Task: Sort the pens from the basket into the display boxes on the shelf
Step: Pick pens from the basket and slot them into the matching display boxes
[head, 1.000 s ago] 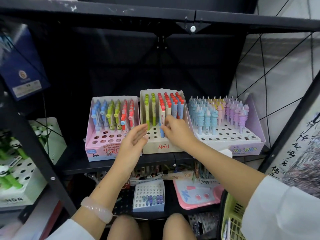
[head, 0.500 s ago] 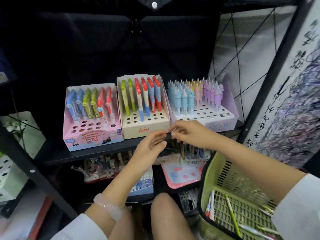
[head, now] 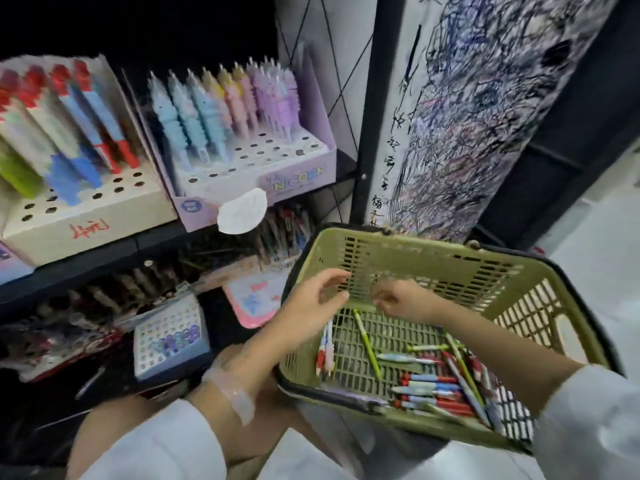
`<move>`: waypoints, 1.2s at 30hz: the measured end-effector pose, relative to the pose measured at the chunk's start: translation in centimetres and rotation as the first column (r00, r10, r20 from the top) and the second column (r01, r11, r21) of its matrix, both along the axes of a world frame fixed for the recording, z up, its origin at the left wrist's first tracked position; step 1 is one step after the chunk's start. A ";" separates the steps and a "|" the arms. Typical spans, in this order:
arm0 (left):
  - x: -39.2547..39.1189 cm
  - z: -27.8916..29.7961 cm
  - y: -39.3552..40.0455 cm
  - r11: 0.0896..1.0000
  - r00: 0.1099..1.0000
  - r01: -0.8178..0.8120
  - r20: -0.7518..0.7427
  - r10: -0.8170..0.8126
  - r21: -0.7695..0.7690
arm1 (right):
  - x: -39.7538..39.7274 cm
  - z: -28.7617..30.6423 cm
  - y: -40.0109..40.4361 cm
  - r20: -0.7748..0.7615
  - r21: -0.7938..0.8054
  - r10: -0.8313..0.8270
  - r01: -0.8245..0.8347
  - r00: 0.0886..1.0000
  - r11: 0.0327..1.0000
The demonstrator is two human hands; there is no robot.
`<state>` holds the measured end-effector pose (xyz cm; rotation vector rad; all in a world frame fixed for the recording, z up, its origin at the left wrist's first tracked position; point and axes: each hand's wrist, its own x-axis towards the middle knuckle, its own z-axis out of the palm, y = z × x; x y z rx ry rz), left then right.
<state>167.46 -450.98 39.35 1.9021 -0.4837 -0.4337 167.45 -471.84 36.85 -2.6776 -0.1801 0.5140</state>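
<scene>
Dark metal shelf (head: 104, 268) in a stationery shop, with a scribbled-over test-paper panel (head: 485, 109) running up the right side. Compared with half a second ago, the view has swung down and right: the pink box at the far left is almost out of frame and the basket (head: 433, 261) now fills the lower right. Both hands have dropped from the shelf edge into the basket.

The left hand (head: 308, 306) hovers over the basket's 9 o'clock side, fingers loosely spread, holding nothing. The right hand (head: 405, 299) is near the middle, fingers curled downward; too blurry to tell if it's pinching anything. The hands are just apart, not touching.

The basket is olive-green plastic lattice with a black rim. Pens (head: 436, 382) lie loose on its floor, mostly piled toward 5 o'clock: red-and-blue ones, some thin green ones, plus a pair by the left hand.

Up on the shelf at 10 o'clock, the beige box (head: 86, 220) is cardboard with punched holes and chunky red-capped pens. Beside it, the lilac box (head: 311, 168) holds bumpy pastel pens. A translucent bangle (head: 235, 393) sits on the left wrist.
</scene>
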 end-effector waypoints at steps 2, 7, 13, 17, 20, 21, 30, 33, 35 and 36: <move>0.0 -1.4 -0.6 0.996 1.000 0.028 0.002 -0.028 0.080 | -0.3 -3.4 -0.7 -0.105 -0.017 -0.019 0.017 0.994 1.000; 0.8 -2.8 -0.7 0.972 0.998 0.047 0.027 -0.054 0.228 | 0.6 -10.0 0.6 -0.262 -0.035 -0.192 0.189 0.946 0.981; 2.3 -2.9 -0.9 0.949 0.990 0.084 0.086 -0.115 0.303 | 2.0 -14.1 4.6 -0.381 -0.100 -0.385 0.377 0.841 0.921; 3.0 -2.7 -1.2 0.948 0.982 0.048 0.157 -0.102 0.313 | 1.3 -15.4 6.4 -0.289 -0.169 -0.445 0.412 0.848 0.895; 2.9 -3.0 -1.4 0.956 0.985 0.037 0.151 -0.084 0.290 | 1.1 -15.6 7.5 -0.326 -0.099 -0.534 0.534 0.780 0.840; 2.9 -3.1 -1.4 0.958 0.986 0.040 0.144 -0.084 0.284 | 1.0 -15.7 8.1 -0.326 -0.044 -0.544 0.563 0.773 0.825; 2.9 -3.0 -1.6 0.983 0.998 -0.013 0.066 0.001 0.182 | 1.9 -16.4 10.6 -0.456 0.029 -0.568 0.649 0.686 0.761; 2.9 -2.8 -1.7 0.991 0.998 -0.049 0.039 0.044 0.126 | 2.0 -16.2 10.6 -0.574 0.137 -0.521 0.702 0.631 0.699; 2.9 -2.6 -1.8 0.994 0.997 -0.068 0.039 0.065 0.090 | 1.9 -15.9 10.8 -0.667 0.225 -0.453 0.740 0.591 0.634; 2.9 -2.5 -1.8 0.994 0.997 -0.074 0.037 0.071 0.077 | 1.7 -15.8 10.8 -0.690 0.256 -0.421 0.743 0.589 0.619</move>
